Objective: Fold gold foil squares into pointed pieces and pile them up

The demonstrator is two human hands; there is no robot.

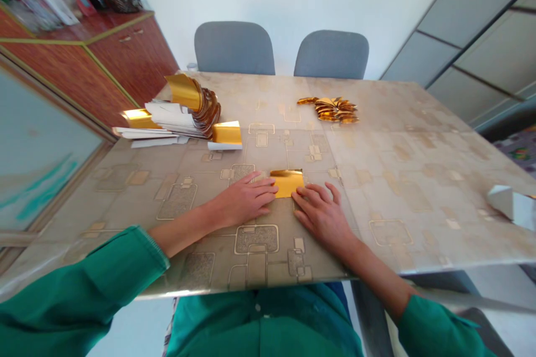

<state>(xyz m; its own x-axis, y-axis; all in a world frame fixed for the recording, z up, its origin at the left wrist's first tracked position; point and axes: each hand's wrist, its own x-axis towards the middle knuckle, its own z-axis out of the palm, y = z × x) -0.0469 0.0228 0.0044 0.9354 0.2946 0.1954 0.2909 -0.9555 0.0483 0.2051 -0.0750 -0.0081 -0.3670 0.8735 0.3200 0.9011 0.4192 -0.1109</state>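
A small sheet of gold foil paper (287,183) lies flat on the table in front of me, its far edge catching a dark reflection. At its left edge rest the fingertips of my left hand (247,199), palm down with the fingers stretched out. My right hand (324,212) touches the lower right corner with its fingers spread. A stack of gold and white paper sheets (184,114) stands at the back left, with a loose gold sheet (226,134) beside it. Several folded gold paper pieces (333,109) are heaped at the back right.
A patterned cover lies over the table (402,178). Two grey chairs (234,47) stand behind its far edge. A white paper piece (511,206) sits near the right edge. To the left is a reddish wooden cabinet (129,61) with bags and bottles on top.
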